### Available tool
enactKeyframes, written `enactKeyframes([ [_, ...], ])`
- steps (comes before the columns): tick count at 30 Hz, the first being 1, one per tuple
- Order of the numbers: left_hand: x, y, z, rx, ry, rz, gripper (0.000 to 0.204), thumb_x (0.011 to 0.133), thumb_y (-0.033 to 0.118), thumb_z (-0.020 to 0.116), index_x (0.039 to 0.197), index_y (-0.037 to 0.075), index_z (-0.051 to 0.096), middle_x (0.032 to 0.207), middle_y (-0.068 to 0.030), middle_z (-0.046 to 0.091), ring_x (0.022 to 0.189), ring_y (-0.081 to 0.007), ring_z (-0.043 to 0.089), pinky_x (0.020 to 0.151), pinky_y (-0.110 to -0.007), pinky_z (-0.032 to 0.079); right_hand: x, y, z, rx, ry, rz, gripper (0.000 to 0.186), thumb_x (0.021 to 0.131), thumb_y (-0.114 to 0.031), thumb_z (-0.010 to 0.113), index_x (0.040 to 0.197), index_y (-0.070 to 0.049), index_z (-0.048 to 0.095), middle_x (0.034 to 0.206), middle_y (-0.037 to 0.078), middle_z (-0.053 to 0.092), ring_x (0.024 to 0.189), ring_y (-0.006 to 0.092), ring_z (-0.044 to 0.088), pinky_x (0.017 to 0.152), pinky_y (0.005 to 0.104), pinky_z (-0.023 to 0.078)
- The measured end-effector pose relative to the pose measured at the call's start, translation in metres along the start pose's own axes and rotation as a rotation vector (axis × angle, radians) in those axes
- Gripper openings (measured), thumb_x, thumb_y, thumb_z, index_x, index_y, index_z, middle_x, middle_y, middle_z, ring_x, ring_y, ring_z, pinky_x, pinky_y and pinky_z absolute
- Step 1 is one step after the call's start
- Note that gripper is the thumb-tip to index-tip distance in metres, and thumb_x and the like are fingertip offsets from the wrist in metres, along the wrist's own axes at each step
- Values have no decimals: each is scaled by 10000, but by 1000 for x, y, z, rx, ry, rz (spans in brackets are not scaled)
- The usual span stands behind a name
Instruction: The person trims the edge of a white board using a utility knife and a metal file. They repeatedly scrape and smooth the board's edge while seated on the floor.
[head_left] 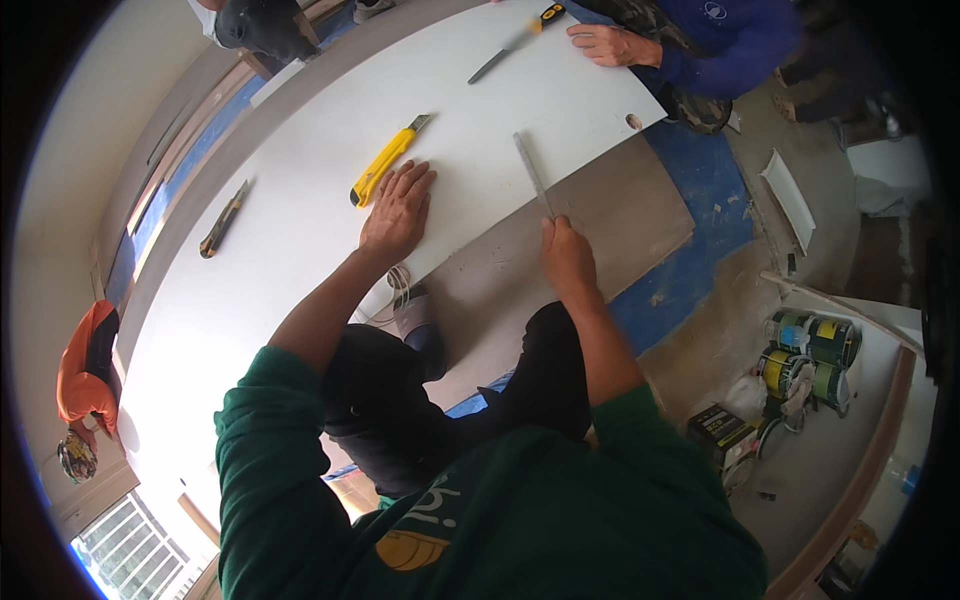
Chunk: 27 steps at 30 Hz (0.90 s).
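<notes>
My left hand [397, 212] rests palm down on the large white board [275, 240], fingers lying flat beside a yellow utility knife [375, 168]. My right hand [568, 258] grips a long, thin grey metal file [530, 168], held out near the board's edge. A smaller black-and-yellow knife [222, 222] lies on the left part of the board. Toward the far end is a file [490, 62] with a yellow-and-black handle. A small hole [632, 121] shows at the board's corner. Coiled white cord [395, 285] shows below my left wrist.
A co-worker's hand [610, 45] rests on the board at the top right. A person in orange [85, 365] is at the left, another [250, 25] at the top. Brown sheeting [650, 200] and blue covering [700, 180] lie below. Green cylinders [832, 340] and a black box [720, 435] sit right.
</notes>
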<state>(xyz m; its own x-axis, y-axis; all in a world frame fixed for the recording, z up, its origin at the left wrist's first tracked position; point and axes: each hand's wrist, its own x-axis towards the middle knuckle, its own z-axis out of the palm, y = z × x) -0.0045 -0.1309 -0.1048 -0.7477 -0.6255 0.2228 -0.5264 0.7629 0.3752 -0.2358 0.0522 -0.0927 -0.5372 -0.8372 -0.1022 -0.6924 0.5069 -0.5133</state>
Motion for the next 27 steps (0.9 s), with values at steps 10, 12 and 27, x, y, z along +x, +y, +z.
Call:
enactKeyframes([
  [10,0,5,-3,26,37,13,392,981,75,562,1372,46,554,1456,-146,516,1433,-341,414,1203,-504,301,10,-6,-1,5,-9,-32,336,1071,-298,465,974,9,561,820,283,688,810,504,669,740,574,530],
  [12,-2,-1,-2,40,-31,-21,388,1027,154,505,1405,72,534,1506,-117,483,1478,-292,356,1237,-482,256,-16,-14,5,-5,-65,2,339,1071,-299,464,978,10,570,810,273,687,805,491,673,743,567,531],
  [27,-2,2,-6,15,-22,-46,489,1012,146,511,1485,63,420,1496,-136,484,1461,-312,374,1230,-495,261,-27,-20,-5,-88,-169,28,317,1063,-314,473,1055,-7,550,871,274,702,886,490,681,799,583,524],
])
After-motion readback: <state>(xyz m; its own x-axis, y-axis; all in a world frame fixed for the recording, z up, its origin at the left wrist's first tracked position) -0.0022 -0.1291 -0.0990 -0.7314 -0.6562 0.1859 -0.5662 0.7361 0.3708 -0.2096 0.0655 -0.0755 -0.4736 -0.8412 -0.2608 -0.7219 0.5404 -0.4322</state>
